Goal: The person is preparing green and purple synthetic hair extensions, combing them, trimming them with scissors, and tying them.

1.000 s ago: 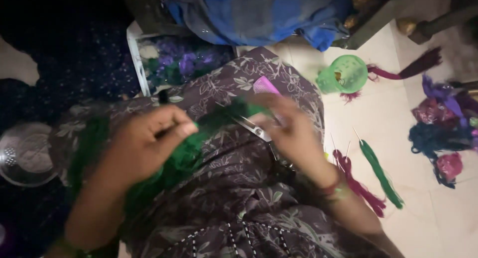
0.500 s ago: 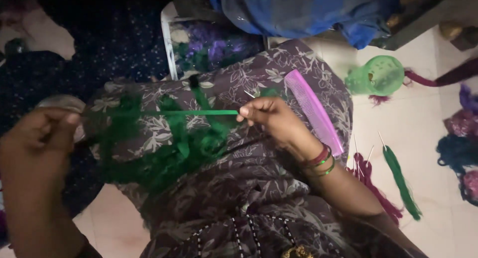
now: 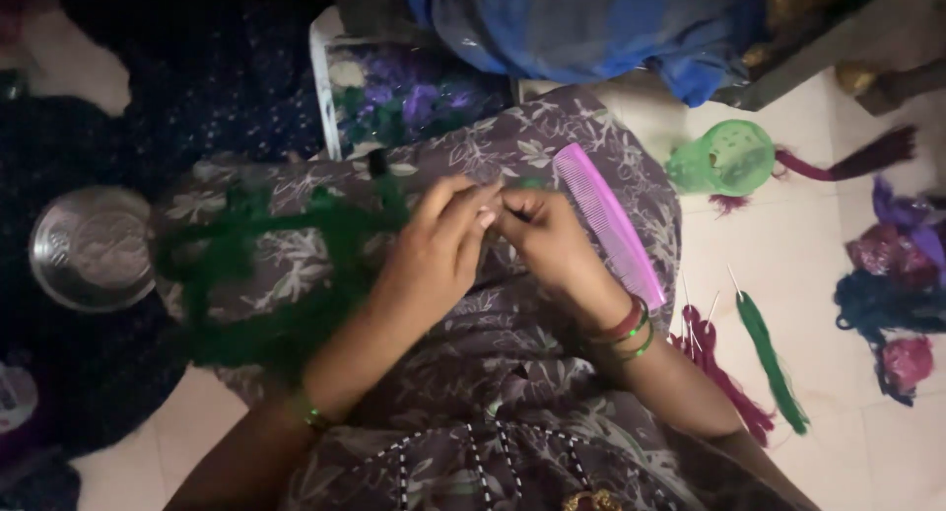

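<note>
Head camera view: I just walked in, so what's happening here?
A seated person has both hands together over their lap: the left hand and right hand pinch green thread that spreads loosely across the floral cloth. A pink comb lies beside the right hand. Finished tassels lie on the floor.

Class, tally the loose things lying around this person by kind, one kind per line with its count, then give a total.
Pink comb: 1
Green plastic cup: 1
Round metal dish: 1
Finished tassels on the floor, one green and one maroon: 2
Loose green thread heap on the lap: 1
Total: 6
</note>
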